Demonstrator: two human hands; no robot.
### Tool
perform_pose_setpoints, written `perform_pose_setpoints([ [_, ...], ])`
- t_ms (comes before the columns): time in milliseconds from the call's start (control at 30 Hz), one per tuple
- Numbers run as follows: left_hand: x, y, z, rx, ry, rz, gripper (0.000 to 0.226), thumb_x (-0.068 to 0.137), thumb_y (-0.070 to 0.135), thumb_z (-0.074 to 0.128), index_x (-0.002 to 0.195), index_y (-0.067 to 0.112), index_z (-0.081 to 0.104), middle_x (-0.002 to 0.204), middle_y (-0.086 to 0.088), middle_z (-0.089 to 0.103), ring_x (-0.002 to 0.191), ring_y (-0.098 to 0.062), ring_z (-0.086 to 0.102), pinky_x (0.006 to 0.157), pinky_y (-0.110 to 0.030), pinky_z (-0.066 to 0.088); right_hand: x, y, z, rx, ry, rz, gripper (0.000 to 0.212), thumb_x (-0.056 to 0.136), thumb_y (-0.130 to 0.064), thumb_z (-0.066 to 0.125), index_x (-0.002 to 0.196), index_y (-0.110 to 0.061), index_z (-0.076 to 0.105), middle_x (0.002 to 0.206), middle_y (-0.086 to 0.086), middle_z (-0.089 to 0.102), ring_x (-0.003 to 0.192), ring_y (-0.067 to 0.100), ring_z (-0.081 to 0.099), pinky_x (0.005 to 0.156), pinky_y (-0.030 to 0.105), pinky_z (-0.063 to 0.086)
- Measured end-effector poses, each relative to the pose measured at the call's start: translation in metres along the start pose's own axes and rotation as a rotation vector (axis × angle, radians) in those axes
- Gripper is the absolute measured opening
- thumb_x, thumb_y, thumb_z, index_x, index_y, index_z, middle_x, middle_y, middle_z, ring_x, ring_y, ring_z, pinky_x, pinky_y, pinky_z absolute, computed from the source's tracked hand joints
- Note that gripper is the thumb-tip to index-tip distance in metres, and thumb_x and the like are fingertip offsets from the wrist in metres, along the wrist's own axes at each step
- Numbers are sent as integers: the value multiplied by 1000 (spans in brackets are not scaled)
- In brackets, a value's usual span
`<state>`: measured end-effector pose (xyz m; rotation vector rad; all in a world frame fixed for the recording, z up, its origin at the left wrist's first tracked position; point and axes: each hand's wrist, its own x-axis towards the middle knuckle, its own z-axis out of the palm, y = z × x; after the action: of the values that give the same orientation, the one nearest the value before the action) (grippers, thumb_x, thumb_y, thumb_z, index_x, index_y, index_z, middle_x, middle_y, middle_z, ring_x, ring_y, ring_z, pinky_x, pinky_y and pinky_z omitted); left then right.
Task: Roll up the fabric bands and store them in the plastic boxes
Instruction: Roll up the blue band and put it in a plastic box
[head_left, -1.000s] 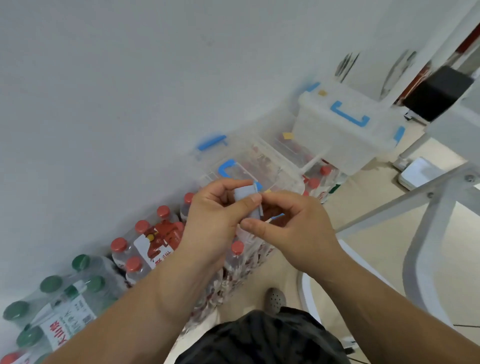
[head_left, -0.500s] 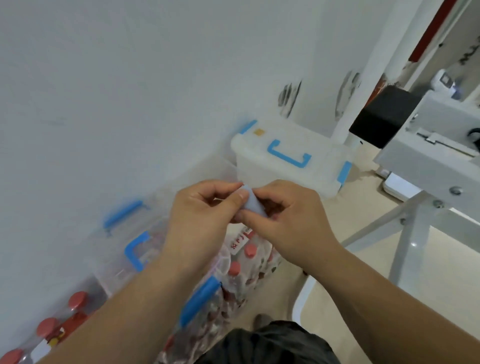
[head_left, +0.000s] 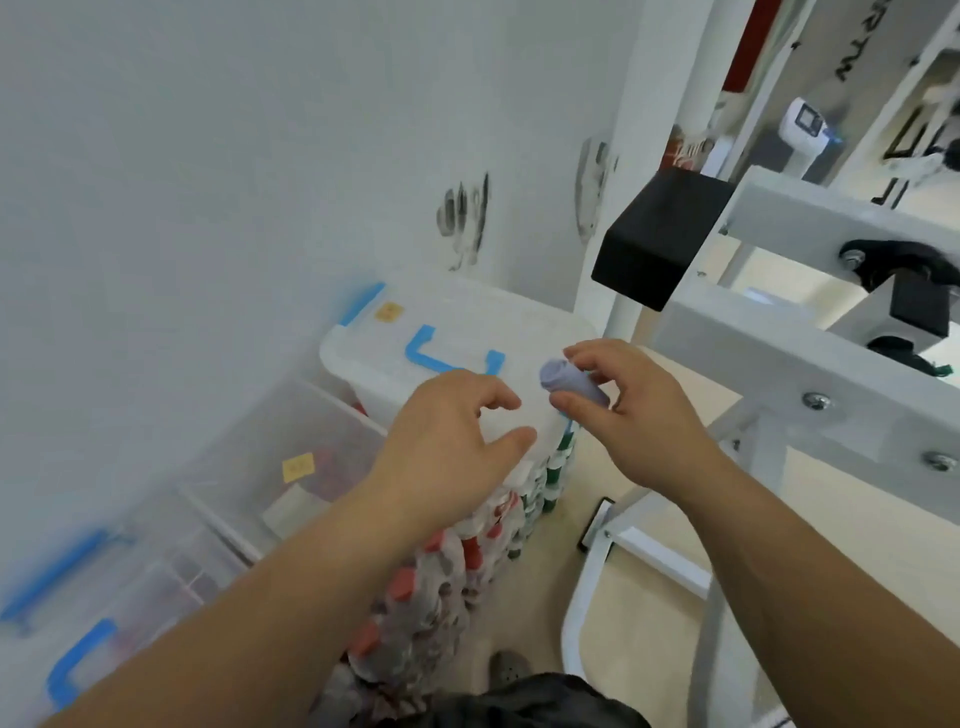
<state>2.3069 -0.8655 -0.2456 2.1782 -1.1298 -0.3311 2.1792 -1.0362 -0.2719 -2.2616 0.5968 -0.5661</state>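
A small, soft lavender fabric roll (head_left: 571, 383), tightly wound, is pinched in the right hand (head_left: 631, 415). The left hand (head_left: 452, 441) hovers loosely curled, holding nothing, above a frosted plastic box (head_left: 457, 332).

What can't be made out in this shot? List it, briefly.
Head view only.
- rolled fabric band: its rear end is hidden inside the right hand.
- white box: closed and frosted, so its contents are hidden.
- clear boxes at lower left: motion-blurred, cut by the frame edge.
- yellow label: too blurred to read.
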Motion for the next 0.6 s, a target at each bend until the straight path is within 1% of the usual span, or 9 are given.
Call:
perform_pose_setpoints([
  [33, 5, 0, 7, 123, -23, 85, 31, 82, 46, 77, 109, 34, 69, 109, 15, 64, 101, -1, 56, 86, -12, 38, 1, 11, -4, -22, -49, 4, 12, 91, -38, 70, 99, -35, 62, 130, -15, 60, 99, -4, 53, 85, 9, 40],
  [100, 15, 2, 18, 276, -81, 174, 42, 79, 49, 79, 114, 28, 71, 113, 7, 65, 111, -15, 55, 98, -28, 42, 0, 28, -10, -43, -167, 8, 11, 93, -36, 69, 98, -39, 60, 145, -14, 53, 118, -3, 49, 97, 27, 45],
  [167, 23, 2, 27, 378, -130, 193, 46, 76, 53, 78, 114, 28, 71, 113, 6, 64, 111, -19, 54, 99, -36, 43, 1, 37, -12, -52, -271, -21, 11, 94, -38, 67, 96, -40, 57, 153, -17, 46, 127, -5, 44, 99, 34, 45],
  [267, 32, 0, 36, 451, -127, 234, 44, 73, 54, 80, 108, 27, 75, 109, 5, 64, 106, -20, 56, 95, -38, 44, 6, 48, -12, -75, -361, -71, 12, 97, -43, 63, 104, -36, 57, 157, -21, 40, 129, -2, 45, 96, 30, 45],
  [300, 32, -1, 37, 456, -123, 242, 43, 72, 53, 81, 104, 25, 77, 107, 4, 65, 104, -22, 57, 92, -40, 46, 8, 51, -11, -72, -371, -77, 15, 97, -42, 63, 108, -34, 57, 155, -21, 42, 127, -1, 47, 96, 29, 44],
  [367, 29, -1, 40, 484, -125, 273, 40, 72, 50, 81, 98, 21, 79, 100, 2, 67, 98, -24, 60, 85, -43, 50, 10, 55, -9, -51, -353, -87, 22, 98, -39, 64, 117, -30, 58, 147, -18, 51, 118, -3, 49, 92, 19, 42],
  [433, 25, -1, 42, 541, -115, 334, 35, 71, 45, 83, 89, 15, 78, 90, -2, 67, 89, -28, 62, 71, -44, 54, 11, 58, -7, -16, -311, -103, 26, 98, -36, 64, 122, -28, 58, 135, -12, 59, 110, -1, 53, 87, 10, 40],
  [500, 22, 0, 43, 579, -94, 364, 31, 69, 41, 85, 78, 12, 74, 81, -3, 64, 83, -29, 62, 58, -41, 54, 9, 61, -4, 44, -269, -110, 25, 98, -34, 64, 122, -28, 59, 129, -10, 61, 110, 4, 56, 89, 12, 44],
  [600, 22, 0, 40, 567, -76, 366, 32, 71, 40, 86, 76, 12, 72, 80, -2, 63, 84, -29, 62, 55, -41, 54, 5, 65, -1, 133, -203, -92, 24, 99, -39, 60, 121, -32, 58, 122, -13, 61, 109, 7, 59, 88, 17, 47],
])
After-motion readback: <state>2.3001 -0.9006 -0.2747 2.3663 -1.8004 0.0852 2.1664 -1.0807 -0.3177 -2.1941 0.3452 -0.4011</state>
